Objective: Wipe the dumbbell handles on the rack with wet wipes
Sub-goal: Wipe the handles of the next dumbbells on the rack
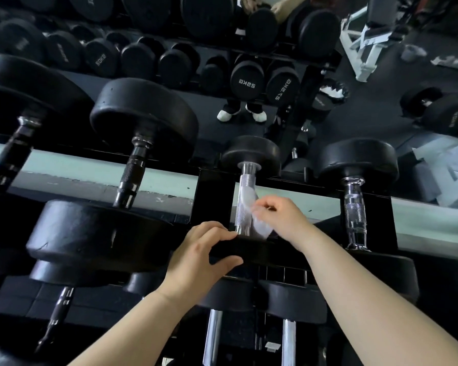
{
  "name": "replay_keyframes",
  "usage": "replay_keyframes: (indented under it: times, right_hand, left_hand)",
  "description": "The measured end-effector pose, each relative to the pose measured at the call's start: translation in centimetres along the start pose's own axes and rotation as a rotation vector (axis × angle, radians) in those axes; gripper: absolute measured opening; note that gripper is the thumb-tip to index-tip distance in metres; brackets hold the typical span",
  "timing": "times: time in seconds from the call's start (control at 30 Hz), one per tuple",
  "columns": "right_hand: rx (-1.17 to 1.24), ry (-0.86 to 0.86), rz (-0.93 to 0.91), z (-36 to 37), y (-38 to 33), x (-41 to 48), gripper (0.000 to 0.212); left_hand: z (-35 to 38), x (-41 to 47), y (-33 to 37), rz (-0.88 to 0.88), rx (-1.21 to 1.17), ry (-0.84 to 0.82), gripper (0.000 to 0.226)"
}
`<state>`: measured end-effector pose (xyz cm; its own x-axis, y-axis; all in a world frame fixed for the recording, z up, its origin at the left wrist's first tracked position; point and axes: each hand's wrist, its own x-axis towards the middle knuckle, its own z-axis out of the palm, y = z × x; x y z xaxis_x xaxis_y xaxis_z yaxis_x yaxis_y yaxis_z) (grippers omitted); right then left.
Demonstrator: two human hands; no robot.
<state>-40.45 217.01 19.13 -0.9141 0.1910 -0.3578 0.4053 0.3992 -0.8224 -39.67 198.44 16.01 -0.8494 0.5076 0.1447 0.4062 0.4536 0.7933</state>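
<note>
Mirror (209, 101) fills the background beyond both grips and doubles the rows of black weights, with the rack (206, 196) running across beneath it. Our right grip (278, 215) is closed to a pinch. Its thumb and fingertips hold the wet wipe (261, 228) against the right side of the knurled steel handle (245, 186) of the small dumbbell (250, 154) straight ahead. Our left grip (204, 257), just nearer and to the left of the right one, curls over the near head (251, 250) of that dumbbell. Its fingers lie on top and its thumb underneath, steadying it.

We see a few ways this could go wrong:
- **Missed patches:** the wipe covers only part of the handle, so the far side and the knurling near the collars may stay dirty unless we wrap it round.
- **Dropped wipe:** a light pinch on thin, wet cloth could let it snag on the knurl and fall through the rack beneath our grips.
- **Trapped fingers:** if the left grip slackens, the dumbbell may roll and catch fingers against the rail.

The only legible writing is mirror-reversed. One reflected head (246, 84) beyond the right grip reads 25KG, and its neighbour seems to read 27.5KG. The marks farther left are too blurred to read.
</note>
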Motion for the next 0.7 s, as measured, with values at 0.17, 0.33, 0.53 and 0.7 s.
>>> replay_keyframes:
  times: [0.17,0.33,0.53,0.7]
  right_hand:
    - [0.189,0.206,0.026,-0.1,-1.2,2.7,0.007]
    - [0.176,0.147,0.062,1.1,0.2,1.7,0.007]
    - [0.161,0.126,0.05,0.4,0.2,2.3,0.008]
    - [0.162,0.228,-0.01,0.8,-1.1,2.9,0.009]
  left_hand:
    - [-0.1,-0.3,0.4,-0.029,-0.013,0.0,0.034]
    - [-0.2,-0.2,0.7,-0.067,-0.033,-0.001,0.033]
    - [-0.4,0.0,0.6,-0.065,-0.022,-0.014,0.037]
    - [-0.3,-0.2,0.5,-0.053,-0.021,-0.013,0.035]
